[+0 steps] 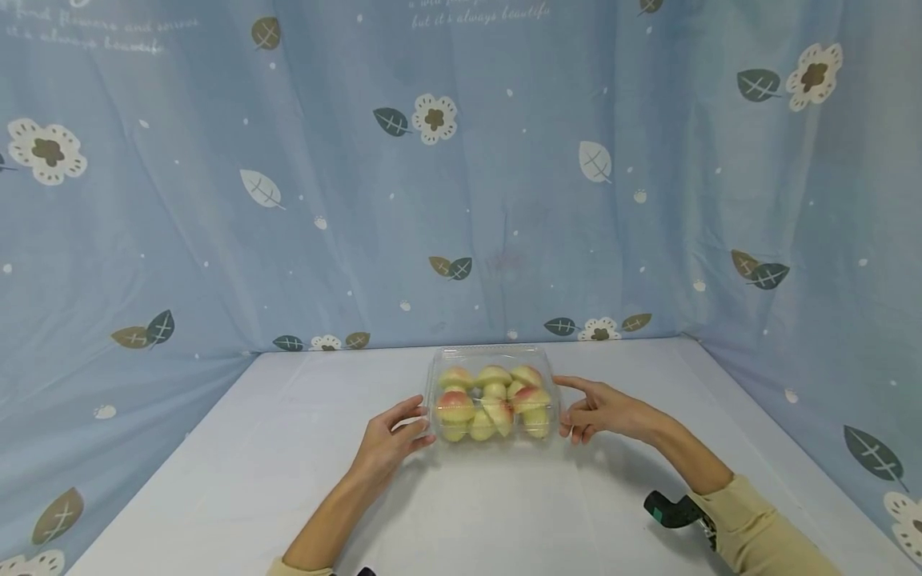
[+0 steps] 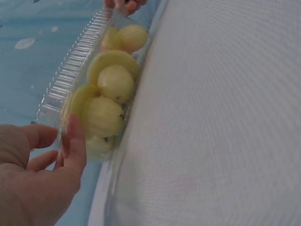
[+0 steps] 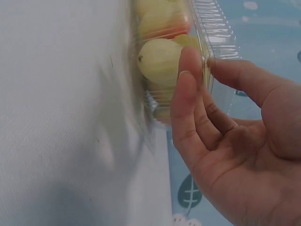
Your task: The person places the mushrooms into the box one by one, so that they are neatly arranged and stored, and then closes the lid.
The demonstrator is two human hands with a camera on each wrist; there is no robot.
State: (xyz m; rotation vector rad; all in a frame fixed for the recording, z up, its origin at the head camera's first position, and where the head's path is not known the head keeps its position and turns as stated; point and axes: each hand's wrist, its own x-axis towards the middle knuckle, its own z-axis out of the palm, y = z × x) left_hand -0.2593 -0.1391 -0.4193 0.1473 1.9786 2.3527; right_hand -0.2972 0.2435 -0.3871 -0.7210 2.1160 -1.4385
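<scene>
A clear plastic clamshell box (image 1: 497,358) stands at the back of the white table, its lid down. Inside lie several rounded, pale yellow-green fruits (image 1: 455,406) with a red blush. At the box's left side my left hand (image 1: 389,440) holds the edge, thumb and fingers on either side of the rim in the left wrist view. My right hand (image 1: 603,410) grips the right side, its index finger stretched along the back corner. In the right wrist view, other fingers (image 3: 184,99) bend against the box's side wall below the rim.
The white table (image 1: 238,488) reaches back to a blue curtain (image 1: 504,200) printed with flowers and leaves, which also hangs on both sides. A black device (image 1: 673,510) is strapped by the right sleeve (image 1: 763,528).
</scene>
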